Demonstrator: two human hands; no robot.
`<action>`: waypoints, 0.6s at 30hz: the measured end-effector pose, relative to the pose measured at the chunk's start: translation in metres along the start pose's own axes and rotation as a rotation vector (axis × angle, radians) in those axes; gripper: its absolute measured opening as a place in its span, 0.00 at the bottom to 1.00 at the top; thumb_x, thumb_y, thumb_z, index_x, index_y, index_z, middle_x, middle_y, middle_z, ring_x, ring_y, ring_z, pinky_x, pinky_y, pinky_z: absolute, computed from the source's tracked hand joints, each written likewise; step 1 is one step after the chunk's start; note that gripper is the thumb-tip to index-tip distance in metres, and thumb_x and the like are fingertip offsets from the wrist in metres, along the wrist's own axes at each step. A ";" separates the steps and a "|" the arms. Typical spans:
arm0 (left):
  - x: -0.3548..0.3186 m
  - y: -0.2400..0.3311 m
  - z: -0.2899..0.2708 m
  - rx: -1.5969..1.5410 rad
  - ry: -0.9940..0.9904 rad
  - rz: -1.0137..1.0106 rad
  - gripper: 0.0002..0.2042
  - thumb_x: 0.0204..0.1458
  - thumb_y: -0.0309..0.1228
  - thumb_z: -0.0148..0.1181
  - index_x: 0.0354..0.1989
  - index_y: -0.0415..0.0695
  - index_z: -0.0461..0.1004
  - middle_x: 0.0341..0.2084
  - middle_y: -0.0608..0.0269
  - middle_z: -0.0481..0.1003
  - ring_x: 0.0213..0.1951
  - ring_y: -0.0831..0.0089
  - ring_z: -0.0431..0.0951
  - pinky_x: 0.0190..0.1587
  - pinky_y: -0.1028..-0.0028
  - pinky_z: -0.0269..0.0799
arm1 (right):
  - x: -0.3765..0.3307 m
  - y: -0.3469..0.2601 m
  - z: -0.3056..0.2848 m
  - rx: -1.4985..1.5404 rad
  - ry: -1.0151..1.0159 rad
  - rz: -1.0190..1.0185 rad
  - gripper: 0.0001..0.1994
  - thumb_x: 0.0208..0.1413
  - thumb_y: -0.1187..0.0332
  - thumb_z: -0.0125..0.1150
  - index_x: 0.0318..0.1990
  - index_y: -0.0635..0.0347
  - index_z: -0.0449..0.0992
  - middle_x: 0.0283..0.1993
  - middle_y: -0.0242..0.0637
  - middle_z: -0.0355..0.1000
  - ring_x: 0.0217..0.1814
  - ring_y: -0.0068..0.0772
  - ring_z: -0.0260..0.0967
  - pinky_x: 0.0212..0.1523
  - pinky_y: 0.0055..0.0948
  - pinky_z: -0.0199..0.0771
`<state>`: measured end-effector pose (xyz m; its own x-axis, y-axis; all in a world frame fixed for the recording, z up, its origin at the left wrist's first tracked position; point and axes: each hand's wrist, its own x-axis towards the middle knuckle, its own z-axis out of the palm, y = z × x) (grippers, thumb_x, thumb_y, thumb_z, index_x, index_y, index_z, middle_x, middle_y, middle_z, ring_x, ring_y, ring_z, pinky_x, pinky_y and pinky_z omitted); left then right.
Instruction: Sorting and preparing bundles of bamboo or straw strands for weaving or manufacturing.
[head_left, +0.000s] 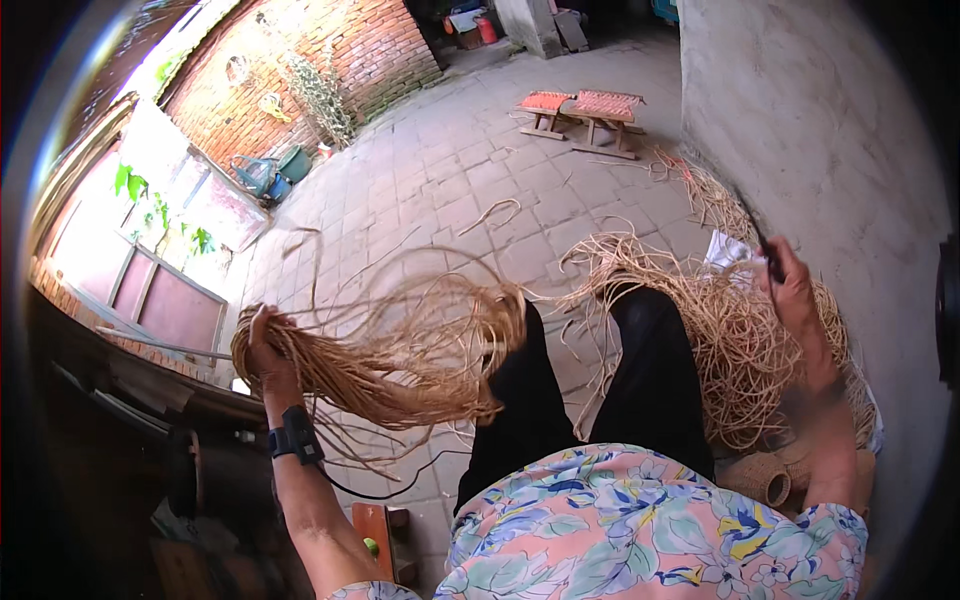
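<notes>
The left hand (268, 345) is closed around a thick bundle of tan cane strands (400, 350), which fans out to the right across the person's dark trouser legs (590, 390). The right hand (795, 290) is shut on a dark thin tool (765, 250) above a loose heap of cane (730, 330) lying on the paved floor (440, 190) beside the grey wall (820, 120). Two small wooden stools (585, 110) stand well apart, further off on the paving.

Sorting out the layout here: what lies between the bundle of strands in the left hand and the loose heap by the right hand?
In the head view, the person's legs in black trousers lie between the bundle gripped by the left hand and the heap near the right hand.
</notes>
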<state>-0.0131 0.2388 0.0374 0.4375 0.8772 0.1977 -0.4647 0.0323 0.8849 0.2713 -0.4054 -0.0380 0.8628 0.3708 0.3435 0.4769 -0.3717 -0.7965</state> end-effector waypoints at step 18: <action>-0.161 -0.048 0.187 0.326 -0.555 -0.054 0.09 0.48 0.27 0.62 0.36 0.42 0.71 0.29 0.69 0.72 0.31 0.80 0.72 0.35 0.79 0.68 | 0.023 -0.132 0.121 0.357 -0.125 -0.140 0.15 0.53 0.79 0.53 0.49 0.58 0.65 0.38 0.25 0.69 0.26 0.08 0.58 0.22 0.14 0.61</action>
<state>0.0825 0.0067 0.0424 0.8273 0.4977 0.2606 -0.2114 -0.1539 0.9652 0.2075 -0.2449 0.0147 0.7558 0.5060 0.4156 0.4815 0.0007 -0.8764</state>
